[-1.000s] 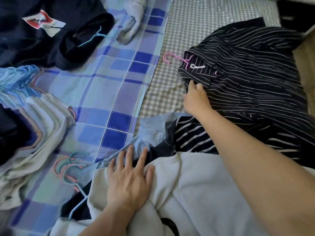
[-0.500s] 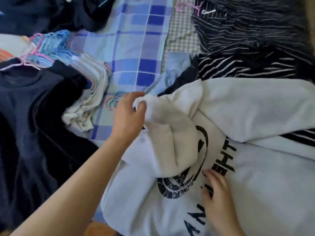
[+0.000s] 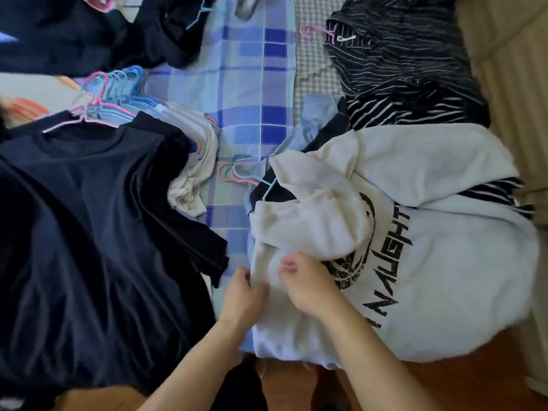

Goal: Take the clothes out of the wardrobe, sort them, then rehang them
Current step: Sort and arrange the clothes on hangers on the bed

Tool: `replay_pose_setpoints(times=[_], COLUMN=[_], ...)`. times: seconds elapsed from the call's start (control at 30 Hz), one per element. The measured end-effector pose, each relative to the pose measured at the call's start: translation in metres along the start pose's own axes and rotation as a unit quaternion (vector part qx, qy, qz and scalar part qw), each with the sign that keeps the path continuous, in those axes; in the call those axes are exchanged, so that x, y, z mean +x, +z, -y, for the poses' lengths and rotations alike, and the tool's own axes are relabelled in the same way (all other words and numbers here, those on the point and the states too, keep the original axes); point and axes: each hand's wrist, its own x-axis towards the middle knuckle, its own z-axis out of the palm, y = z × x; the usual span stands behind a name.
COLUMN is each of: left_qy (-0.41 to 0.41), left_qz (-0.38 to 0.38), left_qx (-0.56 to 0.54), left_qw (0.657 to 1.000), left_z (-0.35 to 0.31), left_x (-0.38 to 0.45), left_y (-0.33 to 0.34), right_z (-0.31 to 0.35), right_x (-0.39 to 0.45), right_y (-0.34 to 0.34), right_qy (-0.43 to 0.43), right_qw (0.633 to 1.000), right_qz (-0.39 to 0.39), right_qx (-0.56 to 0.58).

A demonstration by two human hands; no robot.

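Two hands gather the edge of a white sweatshirt on the bed.

The left hand (image 3: 241, 295) and right hand (image 3: 308, 284) both pinch the white sweatshirt (image 3: 430, 262) at its near hem, at 6 o'clock. The dark T-shirt pile (image 3: 89, 232) lies at 9 o'clock, the striped shirt (image 3: 409, 63) at 1 o'clock, the checked blanket (image 3: 252, 84) between them.

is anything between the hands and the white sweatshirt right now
Nothing visible. The left hand and right hand both already grip the white sweatshirt at its near edge, side by side, with no other garment or hanger over that spot.
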Motion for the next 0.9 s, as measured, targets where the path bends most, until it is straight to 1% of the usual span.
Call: replay_pose_setpoints(times=[0.03,0.07,0.1,0.13,0.17,0.2,0.27,0.33,0.4,0.43,0.47,0.5,0.57,0.6,0.67,0.73,0.77,0.83,0.9], left_qy=[0.025,0.059,0.101,0.142,0.174,0.195,0.213,0.235,0.268,0.256,0.227,0.192,0.124,0.098,0.073,0.062,0.06,0.063,0.064], left_qz=[0.008,0.012,0.005,-0.004,-0.013,-0.019,0.011,0.049,0.082,0.099,0.11,0.123,0.146,0.149,0.144,0.136,0.126,0.102,0.067], left_qx=[0.02,0.063,0.131,0.201,0.239,0.239,0.211,0.207,0.21,0.202,0.211,0.24,0.312,0.327,0.285,0.18,0.151,0.098,0.063], left_qw=[0.999,0.996,0.986,0.969,0.955,0.951,0.954,0.948,0.937,0.94,0.944,0.944,0.93,0.928,0.945,0.972,0.979,0.988,0.994], left_z=[-0.003,-0.007,-0.01,-0.014,-0.02,-0.026,-0.034,-0.032,-0.022,-0.017,-0.014,-0.012,-0.001,0.003,0.006,-0.004,-0.009,-0.019,-0.028], left_x=[-0.008,-0.021,-0.032,-0.043,-0.054,-0.063,-0.078,-0.09,-0.099,-0.1,-0.099,-0.095,-0.084,-0.079,-0.075,-0.091,-0.099,-0.12,-0.145], left_y=[-0.004,-0.008,-0.009,-0.008,-0.008,-0.005,0.003,0.012,0.015,0.013,0.008,0.003,-0.004,-0.006,-0.003,0.004,0.006,0.014,0.022], right_z=[0.007,0.015,0.02,0.023,0.026,0.025,0.018,0.004,-0.018,-0.033,-0.047,-0.063,-0.092,-0.106,-0.139,-0.17,-0.185,-0.214,-0.242], right_x=[-0.004,-0.011,-0.017,-0.021,-0.026,-0.027,-0.027,-0.028,-0.038,-0.045,-0.053,-0.062,-0.085,-0.094,-0.113,-0.14,-0.154,-0.188,-0.223], right_y=[0.008,0.011,0.014,0.016,0.017,0.017,0.01,-0.005,-0.02,-0.026,-0.032,-0.039,-0.05,-0.056,-0.069,-0.087,-0.099,-0.127,-0.16], right_qy=[0.01,0.02,0.03,0.041,0.058,0.072,0.088,0.081,0.058,0.047,0.043,0.046,0.081,0.102,0.139,0.171,0.182,0.182,0.153], right_qw=[1.0,0.999,0.998,0.995,0.992,0.99,0.987,0.988,0.987,0.985,0.982,0.978,0.968,0.959,0.927,0.888,0.869,0.818,0.756], right_qz=[-0.001,-0.022,-0.05,-0.07,-0.081,-0.088,-0.109,-0.117,-0.12,-0.134,-0.159,-0.185,-0.22,-0.237,-0.279,-0.324,-0.343,-0.385,-0.397], right_qx=[0.002,0.018,0.04,0.059,0.074,0.083,0.078,0.06,0.089,0.098,0.097,0.088,0.092,0.116,0.209,0.277,0.307,0.386,0.497])
